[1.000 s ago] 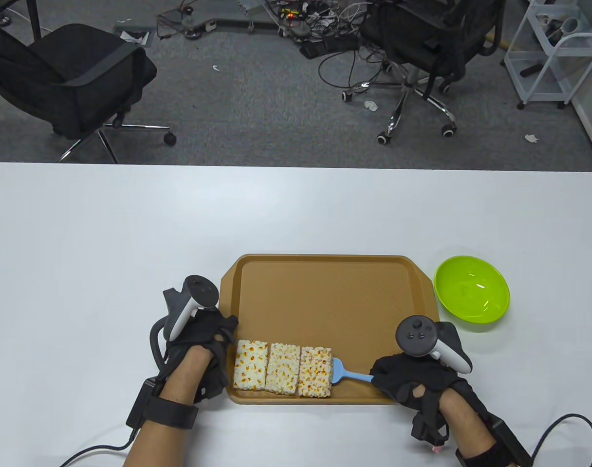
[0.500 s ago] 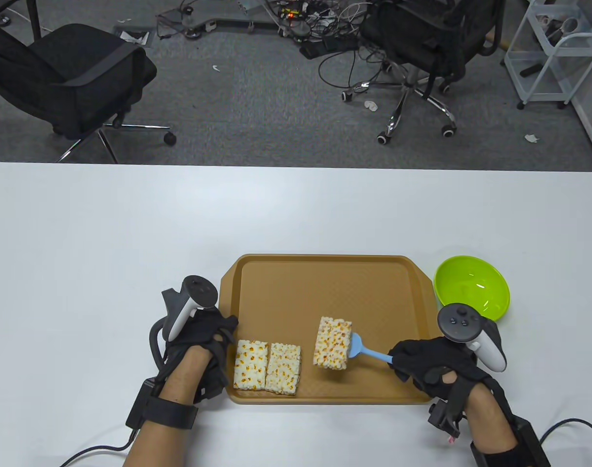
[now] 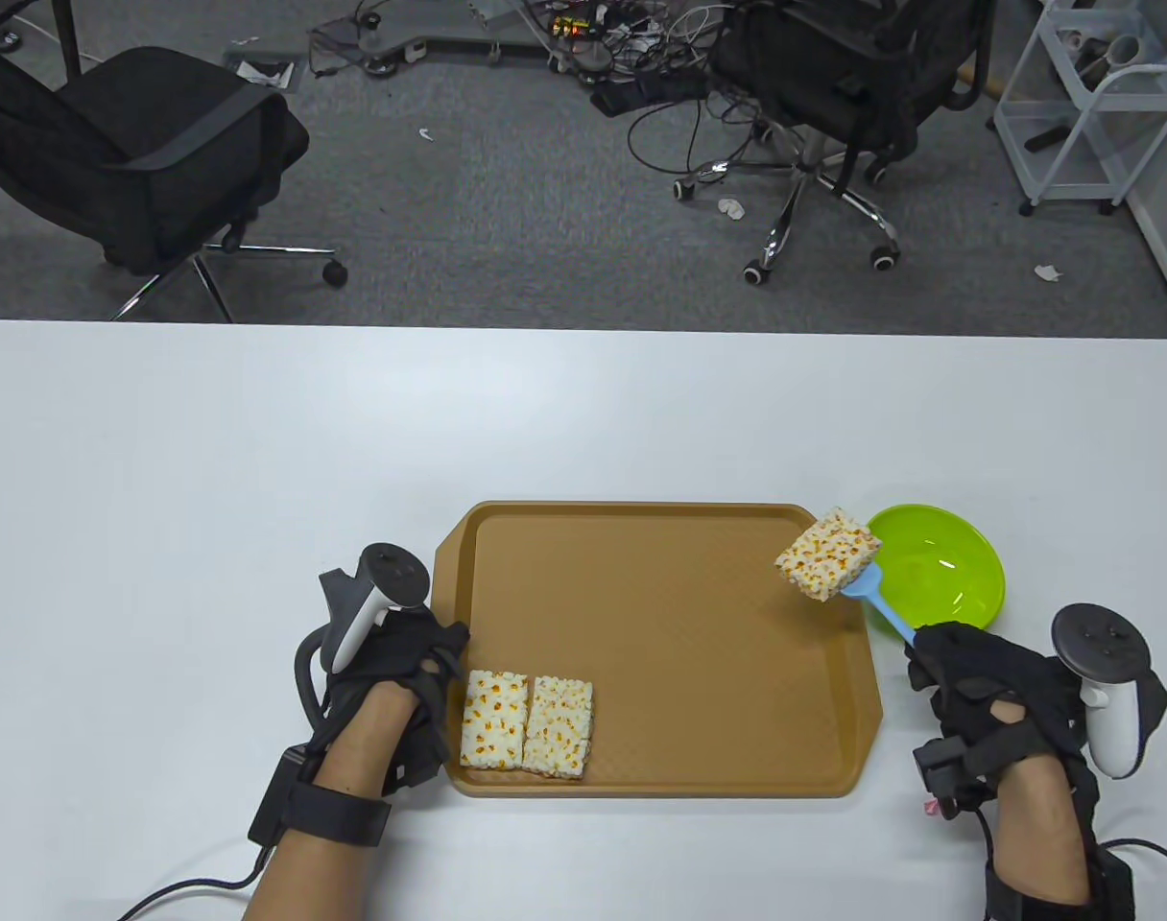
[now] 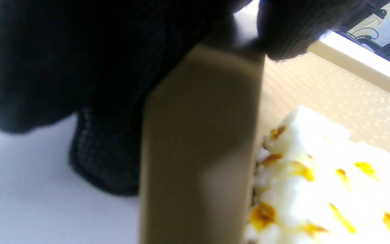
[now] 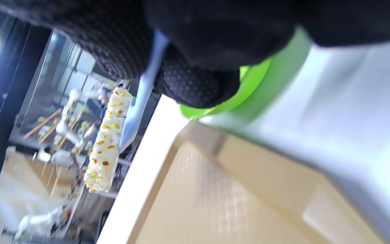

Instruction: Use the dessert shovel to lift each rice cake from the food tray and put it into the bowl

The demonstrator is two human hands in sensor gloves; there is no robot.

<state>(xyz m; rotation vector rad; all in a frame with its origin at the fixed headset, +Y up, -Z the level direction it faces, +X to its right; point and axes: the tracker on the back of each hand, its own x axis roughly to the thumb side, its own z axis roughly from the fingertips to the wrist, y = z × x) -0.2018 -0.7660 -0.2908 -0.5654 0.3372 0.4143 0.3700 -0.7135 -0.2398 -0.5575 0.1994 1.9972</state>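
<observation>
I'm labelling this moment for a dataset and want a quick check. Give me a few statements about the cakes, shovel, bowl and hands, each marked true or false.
1. Two rice cakes lie on the tray. True.
2. The green bowl already holds a cake. False: it holds none.
3. The right hand holds the blue shovel with a cake on it. True.
4. The left hand lifts a cake. False: it rests at the tray's left edge.
5. The carried cake is above the tray's right edge, beside the bowl. True.
</observation>
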